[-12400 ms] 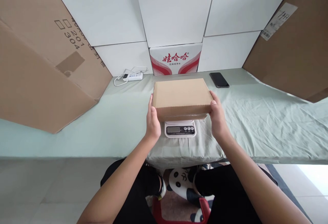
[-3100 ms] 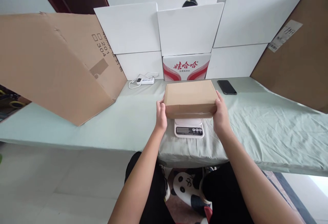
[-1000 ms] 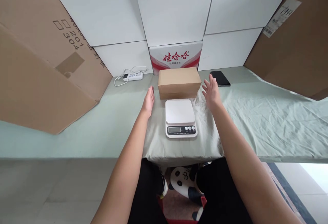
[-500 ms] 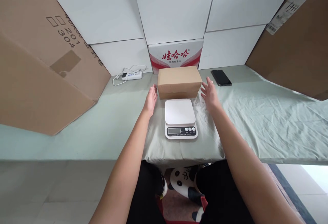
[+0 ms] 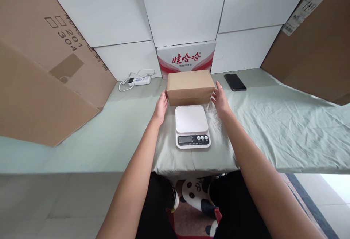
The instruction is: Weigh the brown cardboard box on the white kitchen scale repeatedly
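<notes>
A brown cardboard box [image 5: 190, 87] sits on the cloth-covered table, just behind a white digital kitchen scale [image 5: 192, 120]. The scale's plate is bare and its display looks blank. At the box's left end is my left hand [image 5: 161, 107], fingers stretched forward along that side; whether they touch it is hard to see. My right hand [image 5: 221, 100] stands at the right end, fingers apart and some fingertips at or against the cardboard. Neither hand is wrapped round anything.
A white power strip with a cable [image 5: 139, 80] lies at the back left, a black phone [image 5: 235, 82] at the back right. Large cardboard panels [image 5: 54, 75] flank the table [image 5: 131, 122]. A white-and-red printed carton [image 5: 186, 58] stands behind the box.
My right hand has moved left, closing the gap to the box's right end. My left hand has barely moved beside the left end. The box and scale stay put; the view shifts slightly.
</notes>
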Motion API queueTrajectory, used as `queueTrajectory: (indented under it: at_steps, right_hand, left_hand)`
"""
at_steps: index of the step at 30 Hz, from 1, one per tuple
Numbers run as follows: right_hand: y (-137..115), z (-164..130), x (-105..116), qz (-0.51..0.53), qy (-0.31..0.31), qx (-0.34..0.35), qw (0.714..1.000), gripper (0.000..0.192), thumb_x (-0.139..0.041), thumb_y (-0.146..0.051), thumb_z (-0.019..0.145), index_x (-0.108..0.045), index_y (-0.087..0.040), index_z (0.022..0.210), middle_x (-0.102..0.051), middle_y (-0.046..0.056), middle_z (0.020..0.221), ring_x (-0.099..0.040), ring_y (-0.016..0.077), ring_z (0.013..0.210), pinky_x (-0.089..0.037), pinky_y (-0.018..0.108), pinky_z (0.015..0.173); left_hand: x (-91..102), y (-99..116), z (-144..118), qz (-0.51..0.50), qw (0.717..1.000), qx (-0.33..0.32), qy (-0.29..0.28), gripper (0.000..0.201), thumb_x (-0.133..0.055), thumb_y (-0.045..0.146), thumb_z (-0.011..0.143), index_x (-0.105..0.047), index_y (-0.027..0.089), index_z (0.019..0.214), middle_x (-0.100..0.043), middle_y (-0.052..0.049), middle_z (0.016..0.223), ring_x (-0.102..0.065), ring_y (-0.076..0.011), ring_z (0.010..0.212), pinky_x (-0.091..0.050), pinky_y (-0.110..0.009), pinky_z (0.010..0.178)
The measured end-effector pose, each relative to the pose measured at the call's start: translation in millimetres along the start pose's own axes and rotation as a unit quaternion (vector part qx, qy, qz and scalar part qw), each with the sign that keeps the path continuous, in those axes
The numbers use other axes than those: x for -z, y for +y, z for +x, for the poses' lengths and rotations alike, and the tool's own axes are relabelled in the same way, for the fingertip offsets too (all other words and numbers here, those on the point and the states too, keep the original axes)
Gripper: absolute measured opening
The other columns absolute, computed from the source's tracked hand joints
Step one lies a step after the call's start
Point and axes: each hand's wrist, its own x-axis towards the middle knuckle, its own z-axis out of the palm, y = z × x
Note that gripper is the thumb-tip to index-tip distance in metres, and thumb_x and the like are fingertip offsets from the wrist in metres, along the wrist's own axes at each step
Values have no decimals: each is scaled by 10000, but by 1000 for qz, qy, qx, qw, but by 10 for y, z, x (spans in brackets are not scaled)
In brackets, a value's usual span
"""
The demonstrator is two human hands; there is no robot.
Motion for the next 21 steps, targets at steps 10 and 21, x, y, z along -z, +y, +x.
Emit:
queueTrajectory:
  at_steps: [10,21]
  right_hand:
    - [81,86,-120,44,3,26,999,938,-451,-836,925,-329,-438,1766,-423,-100,1831,-411,288,1715,-410,540,1398]
    - [0,53,-204,28,-7,77,997,983,-523,-869,876,-373,-375,1713,-416,-21,1840,-353,307,1738,-341,560,1430]
  left_hand:
    - [9,-128,148,24,999,-32,-31,720,-404,656,1096,-412,367,1755,-356,65,1866,-276,-210,1763,-236,-375,1438]
    - [-106,-63,38,31,994,-102,-31,818,-528,694,1044,-358,346,1765,-332,24,1889,-231,-254,1784,-232,-408,1445]
